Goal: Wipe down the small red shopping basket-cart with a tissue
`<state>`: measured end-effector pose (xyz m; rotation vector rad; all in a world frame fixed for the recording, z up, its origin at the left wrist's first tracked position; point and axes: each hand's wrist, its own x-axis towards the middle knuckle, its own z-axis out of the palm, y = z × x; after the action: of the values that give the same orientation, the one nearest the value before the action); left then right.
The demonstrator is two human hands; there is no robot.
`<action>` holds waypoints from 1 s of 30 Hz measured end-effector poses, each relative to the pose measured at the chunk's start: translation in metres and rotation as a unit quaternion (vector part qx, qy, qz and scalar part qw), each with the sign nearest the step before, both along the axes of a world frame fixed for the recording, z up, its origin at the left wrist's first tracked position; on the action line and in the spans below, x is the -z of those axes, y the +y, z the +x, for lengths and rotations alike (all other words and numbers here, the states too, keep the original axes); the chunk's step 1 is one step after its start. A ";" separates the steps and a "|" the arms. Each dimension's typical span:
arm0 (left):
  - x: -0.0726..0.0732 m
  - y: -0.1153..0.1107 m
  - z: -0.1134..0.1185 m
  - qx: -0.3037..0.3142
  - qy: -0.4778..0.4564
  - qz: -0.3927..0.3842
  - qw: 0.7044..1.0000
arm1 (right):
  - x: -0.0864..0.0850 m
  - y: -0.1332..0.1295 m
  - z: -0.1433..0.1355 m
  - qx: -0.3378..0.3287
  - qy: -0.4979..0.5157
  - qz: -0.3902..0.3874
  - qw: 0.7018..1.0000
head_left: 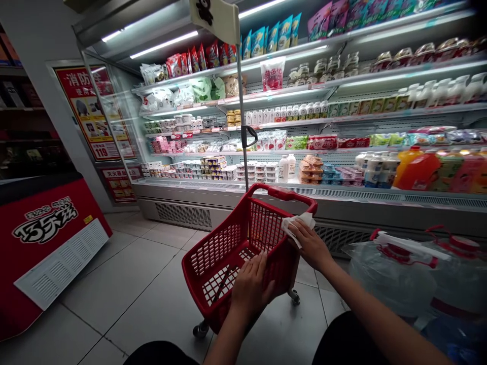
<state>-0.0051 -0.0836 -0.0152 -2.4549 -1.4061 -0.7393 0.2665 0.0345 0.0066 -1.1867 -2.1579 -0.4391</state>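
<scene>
A red plastic shopping cart with a slatted, basket-shaped body (216, 314) stands on the tiled floor directly before the person's knees. The left hand (249, 281) rests on the cart's near rim, fingers extended, not clenched around it. The right hand (310, 246) grasps a crumpled white cloth or tissue (299, 225) against the cart's rim by the handle; its thumb is hidden.

A sideways push could roll the cart, since it stands on wheels (294, 296) and the left hand seems to brace it only loosely. The thin cloth might snag or tear where it meets the slats' edges.

A grey metal pole (245, 170) rises just behind the cart. Beyond the cart is a stocked, open refrigerated display (228, 196); to its left, a red chest freezer (57, 243). Clear plastic water jugs (391, 279) right of the cart could crowd the right elbow.
</scene>
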 end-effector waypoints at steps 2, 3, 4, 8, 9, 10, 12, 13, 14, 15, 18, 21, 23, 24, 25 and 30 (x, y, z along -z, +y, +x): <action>0.001 -0.002 -0.001 0.004 0.002 0.002 1.000 | 0.007 -0.007 -0.006 -0.016 0.025 -0.004 1.000; 0.001 -0.003 -0.002 0.006 0.002 0.002 1.000 | 0.011 -0.012 -0.009 -0.026 0.033 -0.006 0.999; 0.001 -0.004 -0.004 0.008 0.003 0.002 1.000 | 0.015 -0.017 -0.012 -0.041 0.035 -0.009 0.999; 0.000 -0.010 -0.011 0.008 0.008 0.008 1.000 | 0.018 -0.034 -0.010 -0.132 -0.012 -0.017 0.991; -0.001 -0.011 -0.013 0.009 0.009 0.011 1.000 | 0.015 -0.034 -0.005 -0.145 -0.027 -0.015 0.989; -0.001 -0.011 -0.014 0.010 0.010 0.014 1.000 | 0.011 -0.031 0.001 -0.147 -0.035 -0.010 0.988; -0.001 -0.012 -0.015 0.011 0.011 0.017 1.000 | 0.001 -0.020 0.016 -0.117 -0.026 0.006 0.993; -0.002 -0.012 -0.015 0.011 0.012 0.018 1.000 | -0.004 -0.013 0.023 -0.094 -0.012 0.014 0.995; -0.002 -0.012 -0.015 0.010 0.013 0.018 1.000 | -0.007 -0.006 0.029 -0.072 0.003 0.018 0.997; -0.002 -0.011 -0.014 0.008 0.013 0.018 1.000 | -0.009 -0.001 0.033 -0.055 0.019 0.020 0.998; -0.003 -0.009 -0.012 0.003 0.007 0.017 1.000 | -0.004 -0.003 0.026 -0.039 0.049 0.019 0.998; -0.004 -0.008 -0.011 0.006 -0.003 0.014 1.000 | 0.013 -0.030 -0.006 -0.089 0.033 0.002 0.995; -0.005 -0.007 -0.011 0.009 -0.006 0.009 1.000 | 0.021 -0.048 -0.027 -0.148 -0.005 -0.019 0.989; -0.005 -0.007 -0.011 0.010 -0.007 0.006 1.000 | 0.023 -0.054 -0.032 -0.172 -0.023 -0.026 0.984; -0.006 -0.007 -0.012 0.011 -0.007 0.004 1.000 | 0.023 -0.056 -0.034 -0.188 -0.038 -0.028 0.981; -0.005 -0.004 -0.012 0.011 -0.003 0.007 1.000 | 0.002 -0.017 0.007 -0.125 -0.028 0.008 0.992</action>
<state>-0.0171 -0.0878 -0.0102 -2.4633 -1.3743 -0.7599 0.2738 0.0175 0.0041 -0.8885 -2.3102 -0.3815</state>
